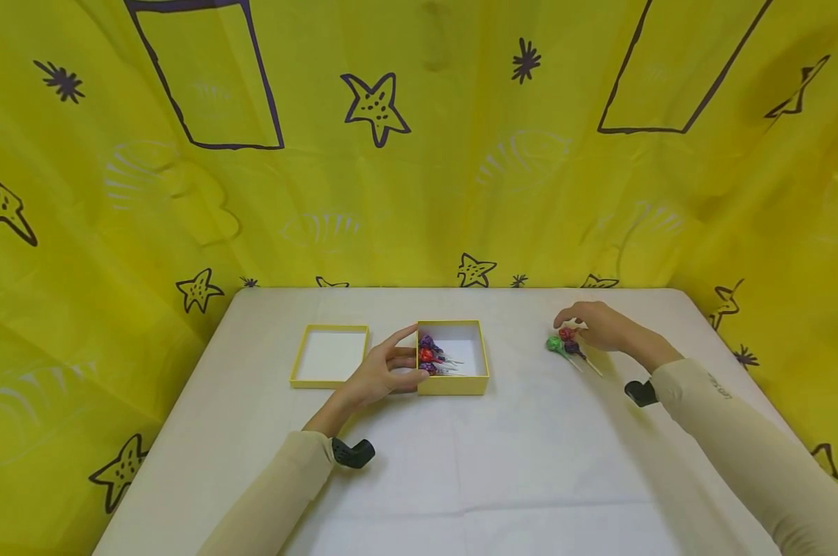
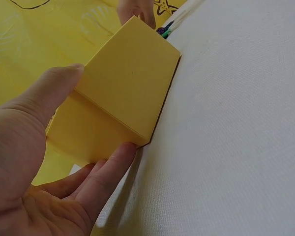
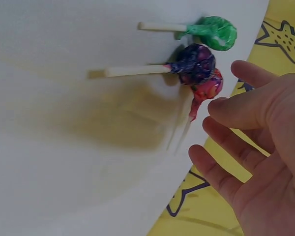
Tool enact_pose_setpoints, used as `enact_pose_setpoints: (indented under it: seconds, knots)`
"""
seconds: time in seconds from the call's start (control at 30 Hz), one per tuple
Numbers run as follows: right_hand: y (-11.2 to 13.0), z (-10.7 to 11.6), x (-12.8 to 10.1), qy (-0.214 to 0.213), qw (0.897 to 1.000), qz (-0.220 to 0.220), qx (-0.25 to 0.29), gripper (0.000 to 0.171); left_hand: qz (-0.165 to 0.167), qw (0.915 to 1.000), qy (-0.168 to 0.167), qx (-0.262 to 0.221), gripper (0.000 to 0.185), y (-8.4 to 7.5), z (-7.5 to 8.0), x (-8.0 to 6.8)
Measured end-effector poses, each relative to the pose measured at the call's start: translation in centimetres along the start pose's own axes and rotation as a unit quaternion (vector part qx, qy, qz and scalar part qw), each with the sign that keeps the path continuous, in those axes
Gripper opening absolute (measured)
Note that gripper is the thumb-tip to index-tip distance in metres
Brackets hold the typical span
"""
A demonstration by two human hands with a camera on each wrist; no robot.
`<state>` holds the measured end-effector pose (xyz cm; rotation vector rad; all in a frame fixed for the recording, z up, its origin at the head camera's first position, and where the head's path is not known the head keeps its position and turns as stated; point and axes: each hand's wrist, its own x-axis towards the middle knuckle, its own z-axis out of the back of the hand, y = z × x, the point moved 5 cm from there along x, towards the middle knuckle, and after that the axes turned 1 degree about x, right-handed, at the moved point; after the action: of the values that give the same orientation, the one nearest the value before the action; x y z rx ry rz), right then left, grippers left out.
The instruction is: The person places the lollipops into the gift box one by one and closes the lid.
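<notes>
Head view: a person's left hand [image 1: 380,374] steadies a small open yellow cardboard box [image 1: 476,380] on a white cloth-covered surface [image 1: 460,479], thumb and fingers spread against its near-left corner, gripping the wall. Inside the box, just beyond those fingers, lie several wrapped lollipops [image 1: 429,355]. The right hand [image 1: 599,324] hovers over three loose lollipops, its fingers [image 3: 236,110] relaxed and slightly apart, holding nothing. Right wrist view: the red-wrapped lollipop [image 3: 206,91] lies just beside the fingertips, the purple-wrapped lollipop [image 3: 194,63] touching it, the green-wrapped lollipop [image 3: 216,32] farthest from them. The shallow yellow box lid [image 1: 330,355] rests to the left of the left hand.
</notes>
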<state>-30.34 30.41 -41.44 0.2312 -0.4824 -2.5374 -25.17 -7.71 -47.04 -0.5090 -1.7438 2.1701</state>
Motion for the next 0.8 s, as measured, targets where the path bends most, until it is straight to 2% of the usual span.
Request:
enact_pose_setpoints:
  seconds: [0.3,0.63,0.8]
  knots:
    - [-1.0,-0.6,0.0,0.001,1.0,0.005,-0.005,0.03,0.001,1.0,0.0,0.006,0.088,0.2,0.0,0.1]
    - [-1.6,-0.8,0.0,-0.028,1.0,-0.012,-0.005,0.02,0.003,0.9999,-0.002,0.01,0.088,0.0,0.0,0.0]
    - [-1.5,-0.9,0.0,-0.021,0.999,-0.027,0.0,0.02,0.003,1.0,0.0,0.009,0.089,0.1,0.0,0.1]
